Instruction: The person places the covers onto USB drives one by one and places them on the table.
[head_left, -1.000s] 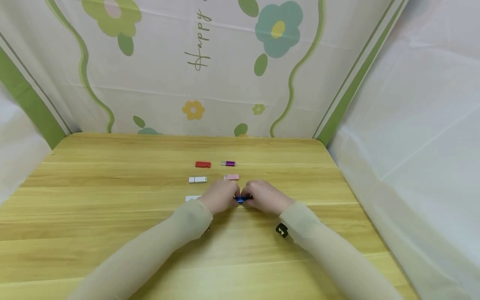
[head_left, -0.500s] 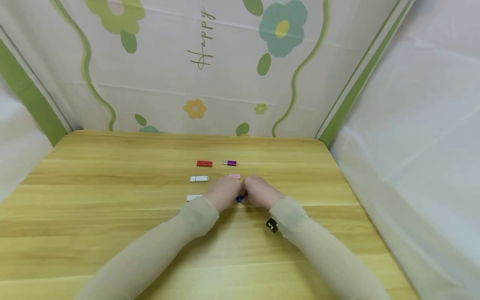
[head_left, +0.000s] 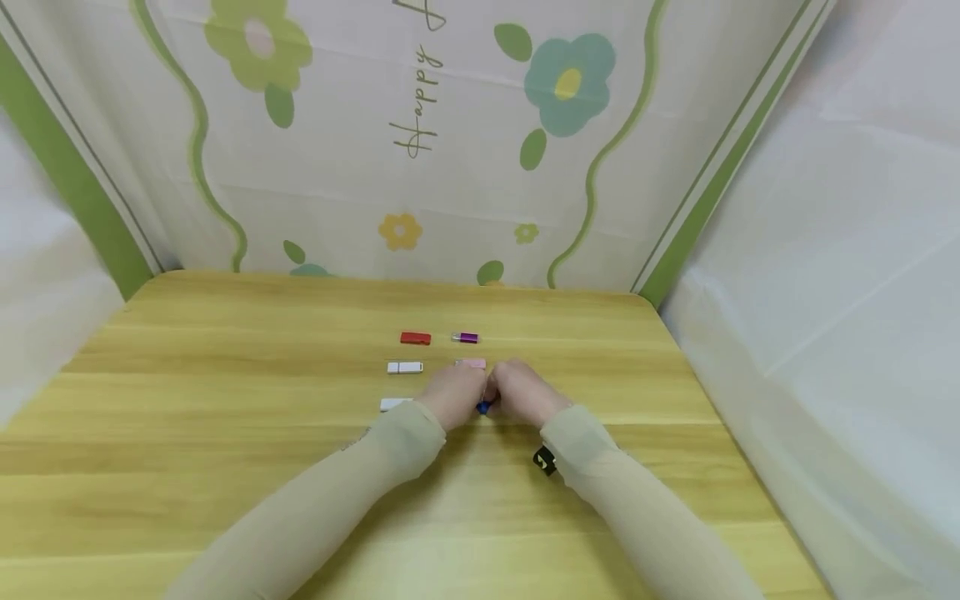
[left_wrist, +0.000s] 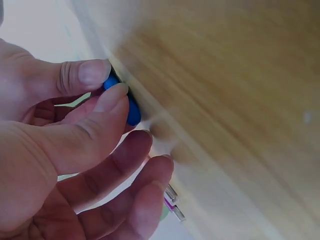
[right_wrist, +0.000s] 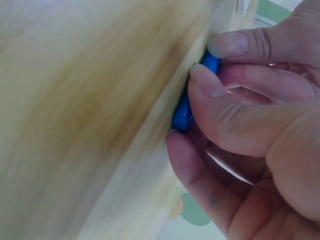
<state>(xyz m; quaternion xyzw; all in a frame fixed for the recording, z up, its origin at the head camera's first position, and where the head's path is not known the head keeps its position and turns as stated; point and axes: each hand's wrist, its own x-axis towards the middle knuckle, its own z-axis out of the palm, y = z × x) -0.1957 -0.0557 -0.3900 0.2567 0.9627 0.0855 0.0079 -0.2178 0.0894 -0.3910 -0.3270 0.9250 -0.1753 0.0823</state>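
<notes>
Both hands meet low over the wooden table, pinching a small blue USB flash drive (head_left: 483,407) between them. My left hand (head_left: 453,394) grips one end with the thumb against its side; in the left wrist view much of the blue body (left_wrist: 134,111) is covered by fingers. From the other side my right hand (head_left: 525,392) pinches the opposite end, and its thumb nearly meets the left thumb in the right wrist view. Just beyond the hands lies a pink flash drive (head_left: 472,363), partly hidden by the left hand.
A red flash drive (head_left: 416,338) and a purple one (head_left: 465,337) lie farther back. Two white flash drives (head_left: 405,367) are left of the hands, the nearer partly behind the left sleeve. A floral curtain (head_left: 465,183) hangs behind the table (head_left: 225,392).
The hands have come closer together around the blue flash drive, so less of it shows. My right hand shifted left. The head view has moved slightly.
</notes>
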